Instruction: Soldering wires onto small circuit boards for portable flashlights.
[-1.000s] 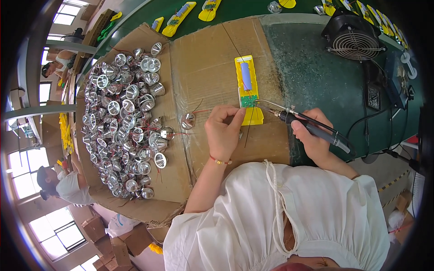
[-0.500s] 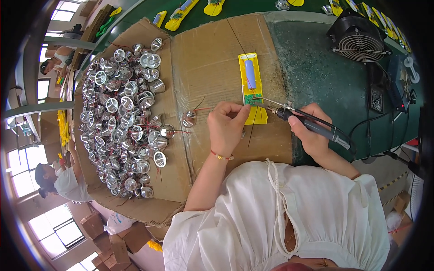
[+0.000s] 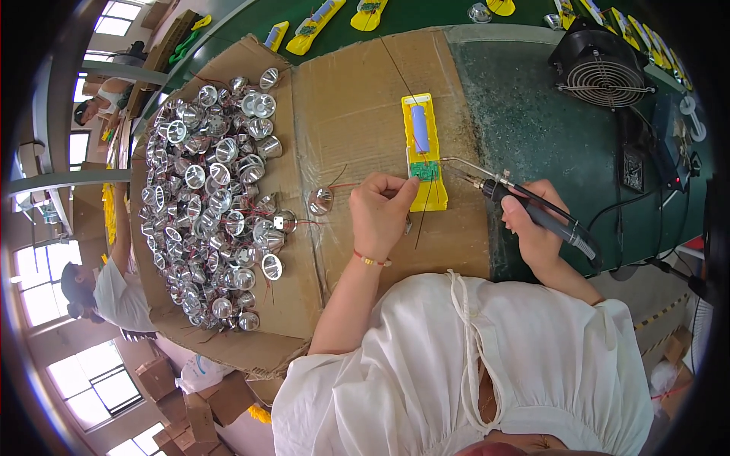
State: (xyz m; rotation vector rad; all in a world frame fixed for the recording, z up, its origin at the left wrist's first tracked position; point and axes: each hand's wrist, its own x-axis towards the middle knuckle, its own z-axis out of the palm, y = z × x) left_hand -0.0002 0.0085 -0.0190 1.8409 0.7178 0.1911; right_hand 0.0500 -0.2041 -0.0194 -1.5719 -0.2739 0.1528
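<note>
The yellow flashlight housing half (image 3: 435, 199) lies open side up on the flattened cardboard (image 3: 365, 91), just ahead of the left hand (image 3: 376, 214). In it sit a lavender cylindrical battery (image 3: 420, 125) and, below that, a green circuit board (image 3: 424, 172). One thin dark wire (image 3: 398, 62) runs out past the top end; another (image 3: 420, 224) trails past the bottom.

The left hand makes a narrow pinch, thumb and forefinger at the board's left edge; what is between them, if anything, cannot be told. The right hand (image 3: 538, 232) is wrapped around a soldering iron (image 3: 546, 218) with a bent metal tube alongside, its tip just right of the board and seemingly apart from it.

By the look of it, the work is partway through: battery and board are in place, while the housing has no cover on and no reflector seated in it. Which solder joints are finished is too small to judge; wiring in a reflector and closing the housing appear to be left.

Farther left, a single reflector (image 3: 321, 201) with a red wire rests on the cardboard, near a carton (image 3: 293, 330) heaped with more reflectors (image 3: 220, 171). Beyond, on the green table (image 3: 517, 99), stand a black fan (image 3: 604, 80) and other yellow housings (image 3: 312, 32)
</note>
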